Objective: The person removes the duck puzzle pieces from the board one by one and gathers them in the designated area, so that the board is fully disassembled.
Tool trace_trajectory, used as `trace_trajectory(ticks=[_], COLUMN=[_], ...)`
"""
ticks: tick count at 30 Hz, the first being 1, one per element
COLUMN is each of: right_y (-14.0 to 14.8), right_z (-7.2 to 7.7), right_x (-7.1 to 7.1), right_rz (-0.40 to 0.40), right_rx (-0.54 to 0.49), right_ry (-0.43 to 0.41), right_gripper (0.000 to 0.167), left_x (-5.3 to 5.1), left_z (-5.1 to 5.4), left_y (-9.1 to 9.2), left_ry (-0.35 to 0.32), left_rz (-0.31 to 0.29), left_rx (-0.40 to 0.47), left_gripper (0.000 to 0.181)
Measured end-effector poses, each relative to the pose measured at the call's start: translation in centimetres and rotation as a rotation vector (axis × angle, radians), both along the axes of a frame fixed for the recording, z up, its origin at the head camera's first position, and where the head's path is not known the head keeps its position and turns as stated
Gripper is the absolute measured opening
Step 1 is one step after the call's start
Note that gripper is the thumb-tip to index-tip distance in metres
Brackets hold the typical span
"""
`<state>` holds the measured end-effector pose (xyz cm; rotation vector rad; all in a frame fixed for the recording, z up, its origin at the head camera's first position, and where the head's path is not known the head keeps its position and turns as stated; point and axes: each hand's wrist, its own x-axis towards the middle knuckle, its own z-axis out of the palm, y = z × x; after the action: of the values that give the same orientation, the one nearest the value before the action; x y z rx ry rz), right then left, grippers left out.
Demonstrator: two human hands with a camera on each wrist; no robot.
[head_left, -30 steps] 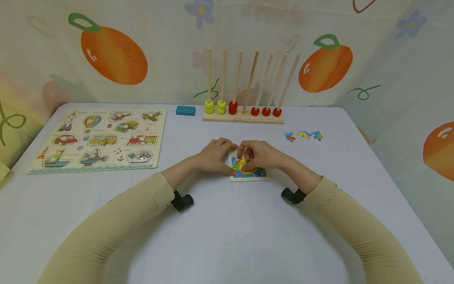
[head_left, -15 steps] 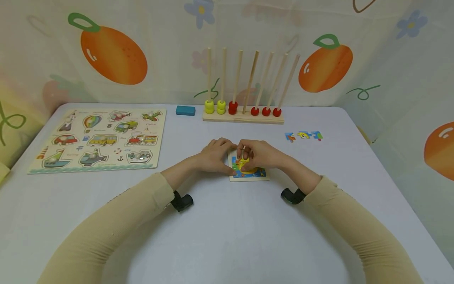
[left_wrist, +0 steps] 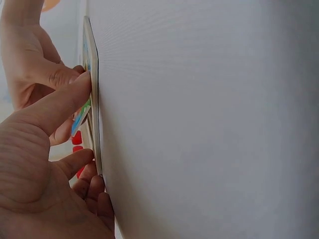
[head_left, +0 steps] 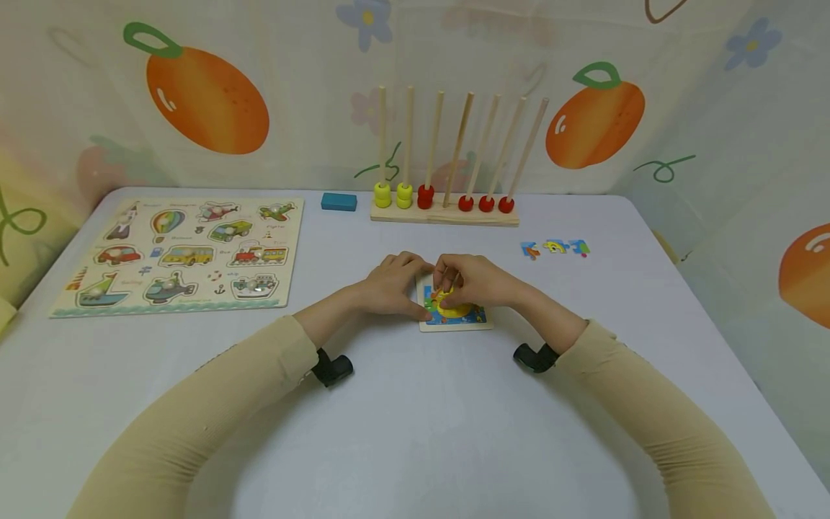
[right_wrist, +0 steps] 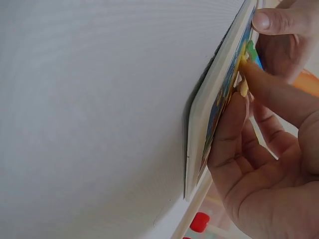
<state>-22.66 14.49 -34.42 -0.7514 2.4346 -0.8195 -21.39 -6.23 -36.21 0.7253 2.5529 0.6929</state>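
Observation:
A small jigsaw puzzle board [head_left: 476, 328] with a pale wooden rim and a blue and yellow picture lies on the table between both hands. My left hand [head_left: 392, 285] holds its left side, thumb near the lower corner and fingers at the far corner. Over the board, my right hand [head_left: 483, 281] pinches a puzzle piece between thumb and forefinger. In the left wrist view that puzzle piece [left_wrist: 79, 120], blue and green, stands tilted up from the board. Fingers hide much of the piece and part of the picture.
Several loose puzzle pieces [head_left: 566, 247] lie at the right. A peg stand [head_left: 447, 215] with yellow-green and red beads stands at the back, beside a blue block [head_left: 339, 202]. A vehicle peg puzzle [head_left: 220, 303] lies at the left. A patterned cloth hangs behind the table.
My right fingertips have shifted slightly over the board, and more of the yellow picture shows beneath them. My left hand and the board have stayed in place.

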Motion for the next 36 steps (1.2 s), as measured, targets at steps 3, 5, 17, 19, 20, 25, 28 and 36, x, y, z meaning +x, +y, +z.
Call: trace_trajectory(ticks=[3, 5, 17, 19, 20, 25, 28, 36], right_y=[0.0, 0.0, 0.2, 0.3, 0.4, 1.2, 1.8, 3.6], right_z=[0.1, 0.1, 0.3, 0.5, 0.7, 1.5, 2.0, 3.0], right_x=[0.1, 0.1, -0.1, -0.2, -0.3, -0.7, -1.0, -1.6], right_rz=[-0.007, -0.016, -0.042, -0.047, -0.053, -0.104, -0.133, -0.174], right_rx=[-0.018, -0.027, -0.056, -0.072, -0.083, -0.128, -0.156, -0.204], right_ry=[-0.026, -0.040, -0.052, -0.055, -0.060, -0.082, -0.096, -0.087], right_gripper=[0.015, 0.011, 0.011, 0.011, 0.010, 0.014, 0.019, 0.022], left_x=[0.0, 0.0, 0.0, 0.0, 0.0, -0.1, -0.2, -0.2], left_z=[0.0, 0.0, -0.1, -0.1, -0.1, -0.3, -0.4, -0.5], left_y=[0.0, -0.1, -0.1, -0.1, -0.1, 0.0, 0.0, 0.1], left_ry=[0.000, 0.001, 0.001, 0.001, 0.000, 0.011, 0.015, 0.013], left_rz=[-0.005, -0.008, -0.011, -0.009, -0.008, -0.006, -0.005, -0.001], left_rx=[0.003, 0.007, 0.013, 0.014, 0.014, 0.009, 0.007, 0.000], left_gripper=[0.082, 0.082, 0.082, 0.082, 0.082, 0.083, 0.082, 0.082])
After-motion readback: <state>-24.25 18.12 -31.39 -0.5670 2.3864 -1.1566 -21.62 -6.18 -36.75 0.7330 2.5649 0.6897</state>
